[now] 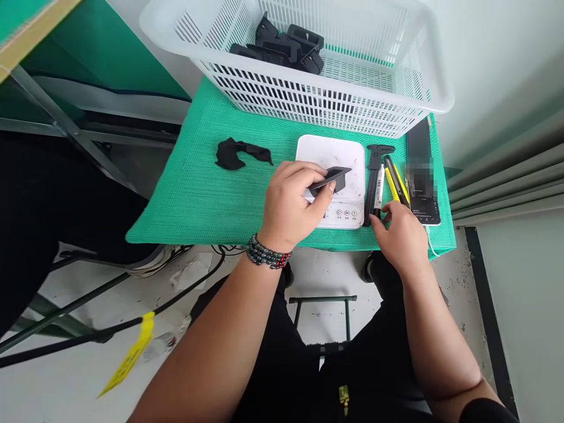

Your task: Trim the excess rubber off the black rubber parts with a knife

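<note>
My left hand (293, 202), with a beaded bracelet at the wrist, grips a black plastic part (330, 179) above the white scale (346, 155). The scale's buttons show at its front edge. My right hand (400, 235) has its thumb and index finger pinched together at the lower end of the white marker (379, 188); what lies between the fingertips is too small to make out. A black caliper (373, 176) lies just left of the marker, and a yellow and black cutter (396, 185) lies to its right, close to my right fingers.
A white plastic basket (291, 82) with several black parts (286, 47) stands at the back. Crumpled black cloth (231, 154) lies left on the green mat (189, 200). A phone (423, 194) lies at the right edge. Another person's dark-clothed leg (66, 205) is at the left.
</note>
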Tool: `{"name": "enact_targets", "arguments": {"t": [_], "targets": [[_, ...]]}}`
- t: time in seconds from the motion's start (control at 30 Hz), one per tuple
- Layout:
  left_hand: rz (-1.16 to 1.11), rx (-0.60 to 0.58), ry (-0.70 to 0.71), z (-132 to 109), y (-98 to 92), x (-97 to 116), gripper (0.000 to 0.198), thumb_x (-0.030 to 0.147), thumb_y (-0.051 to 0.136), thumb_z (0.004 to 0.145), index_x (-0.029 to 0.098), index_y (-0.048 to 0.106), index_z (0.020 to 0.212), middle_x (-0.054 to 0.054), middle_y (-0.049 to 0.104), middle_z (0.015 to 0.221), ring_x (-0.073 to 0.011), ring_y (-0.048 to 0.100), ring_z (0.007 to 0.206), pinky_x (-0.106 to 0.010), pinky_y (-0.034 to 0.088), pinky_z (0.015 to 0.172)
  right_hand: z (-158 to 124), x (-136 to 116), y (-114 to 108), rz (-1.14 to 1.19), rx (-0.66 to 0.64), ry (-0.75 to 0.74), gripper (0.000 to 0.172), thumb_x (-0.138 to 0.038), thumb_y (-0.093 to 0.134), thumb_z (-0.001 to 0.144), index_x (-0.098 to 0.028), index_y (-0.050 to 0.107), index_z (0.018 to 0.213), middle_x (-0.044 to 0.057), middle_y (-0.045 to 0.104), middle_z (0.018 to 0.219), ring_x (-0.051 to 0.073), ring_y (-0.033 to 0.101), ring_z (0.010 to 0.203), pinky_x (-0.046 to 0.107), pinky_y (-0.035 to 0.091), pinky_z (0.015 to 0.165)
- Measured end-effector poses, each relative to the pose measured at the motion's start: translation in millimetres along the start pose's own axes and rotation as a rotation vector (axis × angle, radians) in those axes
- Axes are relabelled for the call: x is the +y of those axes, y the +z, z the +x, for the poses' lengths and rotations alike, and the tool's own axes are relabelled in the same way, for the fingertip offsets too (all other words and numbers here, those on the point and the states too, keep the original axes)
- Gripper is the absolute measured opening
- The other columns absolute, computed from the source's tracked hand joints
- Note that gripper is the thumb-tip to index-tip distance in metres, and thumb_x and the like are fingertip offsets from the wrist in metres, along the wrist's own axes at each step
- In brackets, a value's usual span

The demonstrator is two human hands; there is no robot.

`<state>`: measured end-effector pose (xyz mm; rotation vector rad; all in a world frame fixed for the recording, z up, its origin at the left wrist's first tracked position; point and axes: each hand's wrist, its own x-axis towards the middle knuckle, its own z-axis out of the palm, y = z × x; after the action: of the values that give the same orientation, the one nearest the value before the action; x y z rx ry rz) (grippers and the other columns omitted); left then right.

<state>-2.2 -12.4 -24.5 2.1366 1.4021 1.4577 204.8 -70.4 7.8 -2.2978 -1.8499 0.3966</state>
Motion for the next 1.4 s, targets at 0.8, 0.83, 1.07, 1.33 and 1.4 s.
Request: {"name": "enact_targets", "arguments": {"t": [0.8,0.83,1.07,1.33,1.4], "targets": [[0.085,-0.138,-0.033,8.8,2.4,6.2,0.019,0.03,0.06,0.097,0.018,0.076,0.099,-0.008,0.08,0.096,-0.0251,0.076,0.089,-0.038,0.058,0.08,2.0,-11.6,-3.5,-0.135,-0.097,0.011,0.015,-0.033,0.059,0.103,-0.018,0.061,0.106,0.009,0.072,0.111,0.023,0.065,0.089,0.032,0.026,0.059],[0.093,-0.14,-0.036,9.1,2.7,7.0,0.019,0.03,0.061,0.097,0.018,0.076,0.101,-0.008,0.08,0.097,-0.0254,0.076,0.09,-0.039,0.058,0.08,2.0,-11.1,-3.0,-0.138,-0.096,0.009,0.016,-0.034,0.059,0.103,-0.018,0.061,0.106,0.008,0.072,0.111,0.022,0.065,0.088,0.032,0.025,0.059],[0.148,-0.172,-0.063,14.8,8.2,14.1,0.016,0.029,0.061,0.096,0.022,0.075,0.099,-0.006,0.081,0.098,-0.0267,0.077,0.089,-0.041,0.057,0.079,5.5,-5.4,2.0,-0.135,-0.092,-0.021,0.019,-0.037,0.059,0.102,-0.018,0.061,0.103,0.008,0.07,0.109,0.022,0.064,0.086,0.032,0.026,0.06],[0.191,-0.23,-0.023,26.6,15.2,13.9,0.019,0.03,0.058,0.098,0.022,0.074,0.1,-0.006,0.082,0.099,-0.0284,0.078,0.09,-0.042,0.053,0.076,4.7,-5.3,5.9,-0.195,-0.082,-0.021,0.022,-0.039,0.056,0.104,-0.018,0.063,0.104,0.009,0.071,0.109,0.022,0.065,0.086,0.033,0.025,0.061],[0.203,-0.25,-0.012,30.4,14.7,13.1,0.019,0.03,0.058,0.098,0.022,0.075,0.099,-0.006,0.082,0.096,-0.0283,0.078,0.088,-0.042,0.052,0.074,3.4,-6.6,9.4,-0.236,-0.067,-0.014,0.025,-0.04,0.054,0.104,-0.017,0.063,0.105,0.01,0.071,0.109,0.022,0.064,0.085,0.033,0.025,0.061]]}}
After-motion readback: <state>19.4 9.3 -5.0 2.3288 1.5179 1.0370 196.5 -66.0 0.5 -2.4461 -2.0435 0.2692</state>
